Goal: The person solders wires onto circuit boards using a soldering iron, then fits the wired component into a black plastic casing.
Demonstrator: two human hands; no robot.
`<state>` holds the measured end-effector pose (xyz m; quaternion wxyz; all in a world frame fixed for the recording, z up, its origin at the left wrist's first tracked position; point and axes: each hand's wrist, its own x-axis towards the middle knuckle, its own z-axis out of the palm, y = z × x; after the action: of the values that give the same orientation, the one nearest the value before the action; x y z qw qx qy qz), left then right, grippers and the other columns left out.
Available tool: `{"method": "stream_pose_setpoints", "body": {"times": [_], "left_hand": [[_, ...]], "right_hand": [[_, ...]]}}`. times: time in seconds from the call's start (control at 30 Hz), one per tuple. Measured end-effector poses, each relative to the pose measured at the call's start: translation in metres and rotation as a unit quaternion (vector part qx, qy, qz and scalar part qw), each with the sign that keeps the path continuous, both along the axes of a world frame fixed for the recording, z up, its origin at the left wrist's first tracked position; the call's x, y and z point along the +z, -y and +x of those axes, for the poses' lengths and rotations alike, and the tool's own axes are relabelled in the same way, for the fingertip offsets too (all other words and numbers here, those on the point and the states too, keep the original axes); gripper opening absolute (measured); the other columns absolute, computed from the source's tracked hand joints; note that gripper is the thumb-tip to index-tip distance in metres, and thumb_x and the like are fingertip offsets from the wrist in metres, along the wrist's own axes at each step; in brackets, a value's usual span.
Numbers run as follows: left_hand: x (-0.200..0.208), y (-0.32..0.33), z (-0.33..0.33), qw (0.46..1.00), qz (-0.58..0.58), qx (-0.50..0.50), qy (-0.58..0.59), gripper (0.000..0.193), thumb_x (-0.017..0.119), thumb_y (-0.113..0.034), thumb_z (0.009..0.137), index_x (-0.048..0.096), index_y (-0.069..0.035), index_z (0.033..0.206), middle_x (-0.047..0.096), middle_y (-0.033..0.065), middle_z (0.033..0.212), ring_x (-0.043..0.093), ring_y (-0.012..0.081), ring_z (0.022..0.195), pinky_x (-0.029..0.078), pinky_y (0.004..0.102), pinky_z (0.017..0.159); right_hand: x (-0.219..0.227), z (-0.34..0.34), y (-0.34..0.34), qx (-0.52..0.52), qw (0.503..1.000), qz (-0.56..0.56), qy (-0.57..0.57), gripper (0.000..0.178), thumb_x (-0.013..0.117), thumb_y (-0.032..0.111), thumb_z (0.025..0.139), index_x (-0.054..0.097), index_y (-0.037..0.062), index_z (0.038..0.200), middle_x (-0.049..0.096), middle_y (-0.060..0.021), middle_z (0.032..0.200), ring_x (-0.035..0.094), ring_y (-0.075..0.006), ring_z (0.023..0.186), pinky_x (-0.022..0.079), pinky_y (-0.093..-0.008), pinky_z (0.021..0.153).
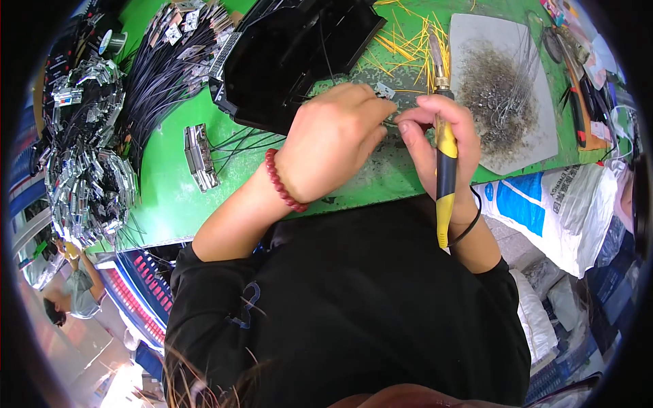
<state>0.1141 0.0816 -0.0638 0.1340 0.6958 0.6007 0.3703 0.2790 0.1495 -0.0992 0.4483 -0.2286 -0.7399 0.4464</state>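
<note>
Soldering iron (pixel 445 146), yellow-black, gripped in right hand (pixel 435 132) pen-style over green bench (pixel 170 197); long axis runs toward-away, tip (pixel 435 51) pointing away near grey pad (pixel 537 81). Left hand (pixel 337 139) pinches small wire piece (pixel 389 121) shut, likely steadying joint close to right fingers; piece mostly hidden.

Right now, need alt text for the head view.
Over a green bench, the right hand holds a yellow-and-black soldering iron while the left hand pinches a small metal part. Black wire bundles lie left, a grey pad right.
</note>
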Motion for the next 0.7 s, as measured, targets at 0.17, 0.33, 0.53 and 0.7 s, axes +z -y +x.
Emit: {"method": "stream_pose_setpoints", "body": {"times": [0.17, 0.33, 0.53, 0.7], "left_hand": [[0.003, 0.000, -0.004, 0.992, -0.042, 0.012, 0.118, 0.009, 0.070, -0.005, 0.075, 0.065, -0.003, 0.082, 0.060, 0.0118, 0.074, 0.061, 0.0299, 0.071, 0.048, 0.0378, 0.061], [0.002, -0.002, -0.004, 0.972, -0.087, 0.000, 0.220, 0.005, 0.067, -0.003, 0.078, 0.064, 0.000, 0.082, 0.061, 0.0123, 0.076, 0.061, 0.0296, 0.071, 0.048, 0.0362, 0.063], [0.003, -0.003, -0.010, 0.977, -0.094, -0.036, 0.188, 0.005, 0.065, -0.006, 0.080, 0.064, -0.001, 0.082, 0.060, 0.0125, 0.075, 0.060, 0.0300, 0.072, 0.048, 0.0370, 0.065], [0.003, -0.005, -0.016, 0.979, -0.111, -0.072, 0.153, 0.004, 0.066, -0.001, 0.081, 0.064, 0.000, 0.084, 0.060, 0.0086, 0.076, 0.058, 0.0219, 0.072, 0.046, 0.0310, 0.065]], "right_hand": [[0.006, 0.000, 0.001, 0.049, 0.975, -0.204, -0.075, 0.040, 0.069, -0.004, 0.083, 0.050, 0.0014, 0.118, 0.068, -0.0126, 0.088, 0.066, -0.0143, 0.078, 0.054, -0.0250, 0.070], [0.009, 0.006, -0.001, 0.085, 0.949, -0.286, -0.098, 0.040, 0.068, -0.003, 0.085, 0.047, -0.0005, 0.119, 0.068, -0.0161, 0.089, 0.067, -0.0169, 0.080, 0.056, -0.0282, 0.071], [0.007, 0.011, -0.007, 0.131, 0.954, -0.260, -0.073, 0.042, 0.068, -0.005, 0.083, 0.048, -0.0001, 0.119, 0.068, -0.0153, 0.090, 0.067, -0.0164, 0.082, 0.055, -0.0267, 0.071], [0.001, 0.008, -0.008, 0.118, 0.972, -0.195, -0.053, 0.039, 0.068, -0.005, 0.082, 0.051, 0.0008, 0.117, 0.067, -0.0103, 0.088, 0.066, -0.0141, 0.081, 0.054, -0.0259, 0.070]]}}
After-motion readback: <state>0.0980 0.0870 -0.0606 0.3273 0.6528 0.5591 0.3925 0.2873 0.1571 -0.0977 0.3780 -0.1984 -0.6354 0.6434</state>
